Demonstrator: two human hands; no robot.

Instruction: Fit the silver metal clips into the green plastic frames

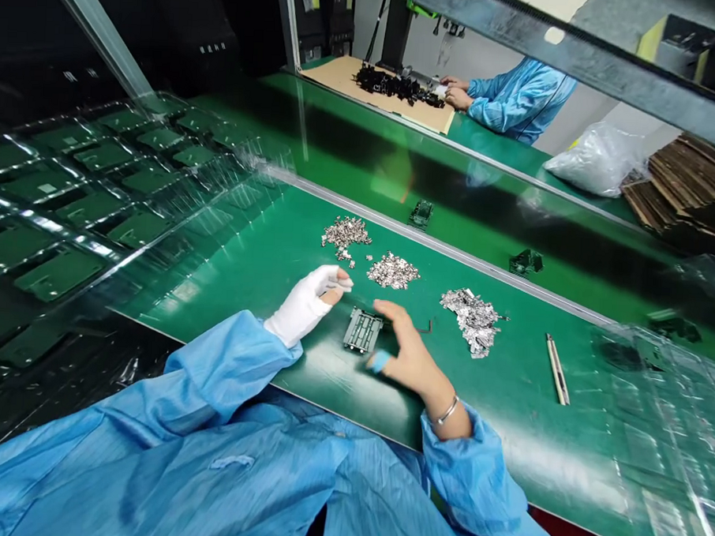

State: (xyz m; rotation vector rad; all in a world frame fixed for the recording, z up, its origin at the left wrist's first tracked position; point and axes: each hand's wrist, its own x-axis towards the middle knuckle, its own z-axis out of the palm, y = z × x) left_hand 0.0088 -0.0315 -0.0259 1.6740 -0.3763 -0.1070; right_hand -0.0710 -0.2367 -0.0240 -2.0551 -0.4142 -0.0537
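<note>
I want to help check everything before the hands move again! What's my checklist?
1. Small circuit board flat on the green table: ok, it lies between the hands.
2. Left hand free: cannot tell; its white-gloved fingers are curled and could hide something tiny.
3. Right hand open: ok, fingers spread beside the board.
4. Left pile, middle pile and right pile of metal pieces kept apart: ok.
5. No strays: not ok, a loose metal piece lies between the left and middle piles.
6. Slim tool away from the piles: ok.
</note>
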